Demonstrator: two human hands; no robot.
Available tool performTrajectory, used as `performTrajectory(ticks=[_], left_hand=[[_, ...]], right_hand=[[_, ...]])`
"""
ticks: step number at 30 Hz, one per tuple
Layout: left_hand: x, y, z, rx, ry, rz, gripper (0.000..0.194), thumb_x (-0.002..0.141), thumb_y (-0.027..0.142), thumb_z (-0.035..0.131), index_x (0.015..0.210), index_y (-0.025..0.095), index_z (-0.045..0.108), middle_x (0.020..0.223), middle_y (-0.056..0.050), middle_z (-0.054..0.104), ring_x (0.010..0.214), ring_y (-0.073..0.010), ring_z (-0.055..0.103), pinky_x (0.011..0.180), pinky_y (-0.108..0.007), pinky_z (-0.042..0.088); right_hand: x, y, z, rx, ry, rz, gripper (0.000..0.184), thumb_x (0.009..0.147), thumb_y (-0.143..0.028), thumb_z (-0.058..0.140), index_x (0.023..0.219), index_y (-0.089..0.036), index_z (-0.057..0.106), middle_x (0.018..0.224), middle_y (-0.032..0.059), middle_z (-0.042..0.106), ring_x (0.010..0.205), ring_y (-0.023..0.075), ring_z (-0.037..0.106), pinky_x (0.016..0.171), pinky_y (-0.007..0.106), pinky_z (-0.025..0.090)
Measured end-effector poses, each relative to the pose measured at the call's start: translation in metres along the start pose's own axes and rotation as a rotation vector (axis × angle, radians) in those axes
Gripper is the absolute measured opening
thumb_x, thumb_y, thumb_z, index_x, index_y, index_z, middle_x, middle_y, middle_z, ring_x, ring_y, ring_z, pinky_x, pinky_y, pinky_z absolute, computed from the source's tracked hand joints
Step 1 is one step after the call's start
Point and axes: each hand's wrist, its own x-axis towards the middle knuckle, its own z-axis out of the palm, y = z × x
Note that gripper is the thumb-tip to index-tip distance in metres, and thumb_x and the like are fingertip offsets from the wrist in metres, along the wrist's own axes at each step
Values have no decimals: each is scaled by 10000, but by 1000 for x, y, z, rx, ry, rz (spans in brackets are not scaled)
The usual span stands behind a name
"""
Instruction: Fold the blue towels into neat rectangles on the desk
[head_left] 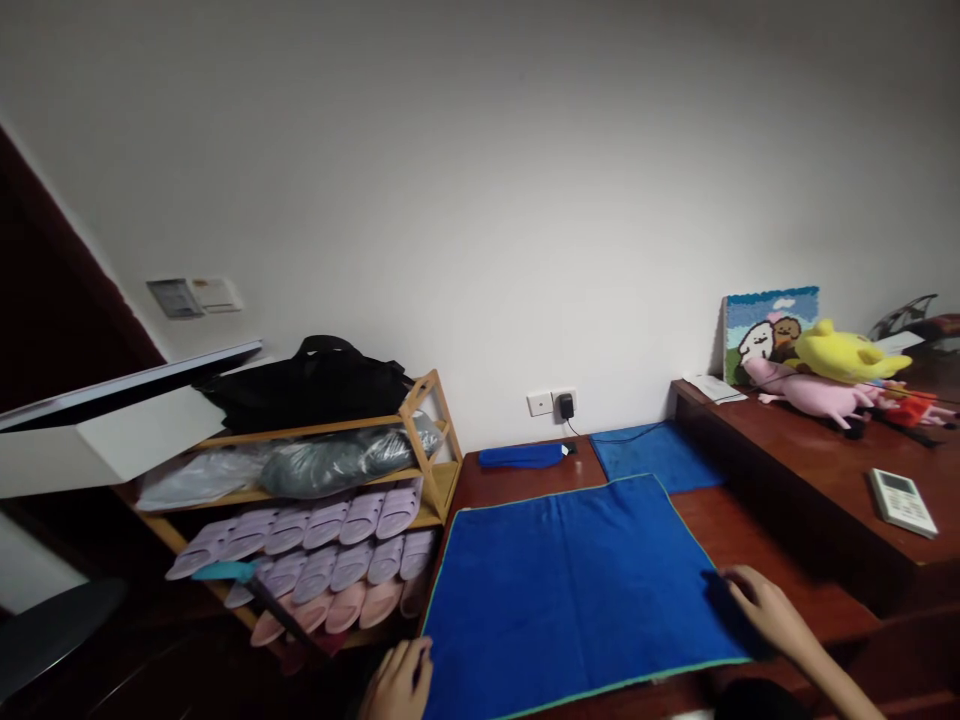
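Note:
A blue cloth (566,590) with a light green edge lies spread nearly flat on the reddish-brown table, a faint crease down its middle. Beside its near left corner is my left hand (397,682), its fingers loosely bent and nothing visible in them. At the cloth's right edge my right hand (756,605) hovers with loosely bent fingers, casting a dark shadow; it holds nothing I can see. Behind the spread cloth lie a folded blue cloth (521,456) and another flat blue cloth (660,455).
On the left, a wooden rack (427,430) holds several slippers (360,515), plastic-wrapped bundles and a black bag (315,385). A raised desk (817,470) at right bears plush toys (840,350), a picture (776,320) and a white remote-like device (902,502). A black plug (565,405) sits in the wall.

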Motion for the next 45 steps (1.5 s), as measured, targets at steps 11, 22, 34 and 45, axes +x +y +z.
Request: performTrajectory(ticks=[11,22,34,45], left_hand=[[40,22,81,386,-284,116,596,1059,518,338,1622,324,362,1721,-43,299,1579,-259,299,1281,-523,293],[41,14,77,419,-335,130,598,1054,513,326,1623,332,367,1713,-31,333,1578,-271,313,1270,-542,307],[157,188,195,184,-357,355,604,1085,485,286,1595,204,443,1690,-98,389,1574,-260,327,1304,-490,264],[194,104,176,348,-341,167,607,1073,558,295,1621,314,385,1720,-52,308,1600,-270,256,1299,-518,220]], right_hand=[[13,12,72,-358,-90,-107,611,948,-596,397,1437,-325,644,1556,45,573,1435,317,536,1215,550,407],[88,-2,73,-404,-106,-79,644,977,-547,335,1479,-249,608,1572,81,558,1476,316,485,1227,528,386],[87,8,84,-475,-215,2,696,1020,-565,249,1627,-253,387,1688,25,361,1582,257,285,1301,504,249],[87,14,88,-506,-198,12,710,1016,-607,255,1630,-275,382,1686,8,367,1577,263,303,1299,503,266]])
